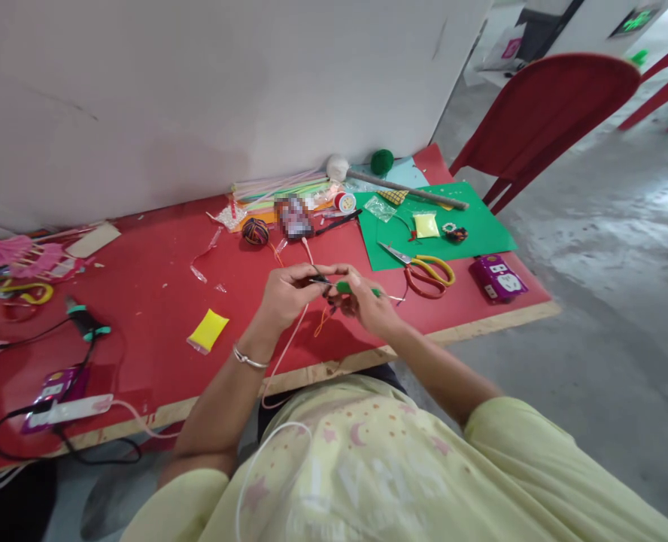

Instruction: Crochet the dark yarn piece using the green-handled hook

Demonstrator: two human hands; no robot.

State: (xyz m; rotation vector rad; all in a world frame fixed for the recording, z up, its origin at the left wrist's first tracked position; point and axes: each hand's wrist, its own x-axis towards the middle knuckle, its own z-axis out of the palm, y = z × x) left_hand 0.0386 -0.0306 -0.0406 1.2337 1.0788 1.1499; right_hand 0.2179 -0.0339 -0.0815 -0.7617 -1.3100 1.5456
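Observation:
Both hands meet over the red table [159, 278], close to its front edge. My left hand [286, 295], with a silver bracelet at the wrist, pinches a small dark piece [320, 279]. Closed round a green-handled tool [356, 289] is my right hand [368, 305]; the tool's thin metal tip points left toward the dark piece. A small orange loop [321, 322] hangs below the fingers. A pale pink cable [289, 346] passes behind the left hand and over the table edge.
Scissors [427, 272] lie partly on a green sheet [374, 241], near a purple power socket [497, 278]. Behind the hands are a multicoloured yarn ball [255, 232] and a thread spool [345, 202]. A yellow packet [208, 331] lies left. A red chair [554, 113] stands right.

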